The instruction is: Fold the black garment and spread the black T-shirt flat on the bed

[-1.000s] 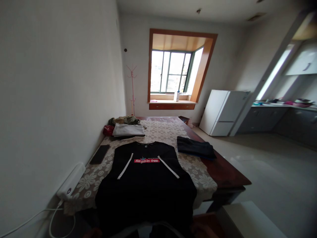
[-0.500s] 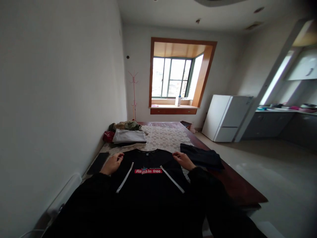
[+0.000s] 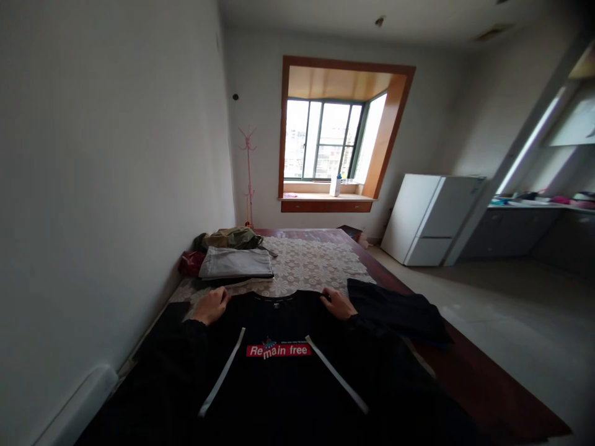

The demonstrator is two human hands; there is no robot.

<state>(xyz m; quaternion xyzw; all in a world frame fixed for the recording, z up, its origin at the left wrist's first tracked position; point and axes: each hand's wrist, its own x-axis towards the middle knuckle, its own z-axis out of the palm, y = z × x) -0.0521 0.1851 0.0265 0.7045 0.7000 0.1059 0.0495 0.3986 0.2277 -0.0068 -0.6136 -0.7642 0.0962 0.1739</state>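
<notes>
A black T-shirt (image 3: 279,390) lies spread out on the table, its neckline toward the far end. Across its chest runs a red "Remain free" print, with a pale stripe slanting down on each side. My left hand (image 3: 211,305) is closed on the shirt's left shoulder, fingers curled around the fabric. At the opposite shoulder, my right hand (image 3: 340,304) pinches the cloth beside the collar. The fingertips of both hands are partly hidden. Dark sleeves cover my arms and blend into the shirt's black sides.
Folded grey clothing (image 3: 237,263) sits at the far left, near an olive garment (image 3: 232,238) and a dark red item (image 3: 191,262). Dark folded clothing (image 3: 400,310) lies to the right on the table (image 3: 502,390). A lace tablecloth (image 3: 316,263) covers its middle. The wall (image 3: 116,186) borders the left.
My fingers have closed on the shirt's shoulders, where they hovered more loosely before. The view has moved in, so the shirt's print and stripes look larger and lower.
</notes>
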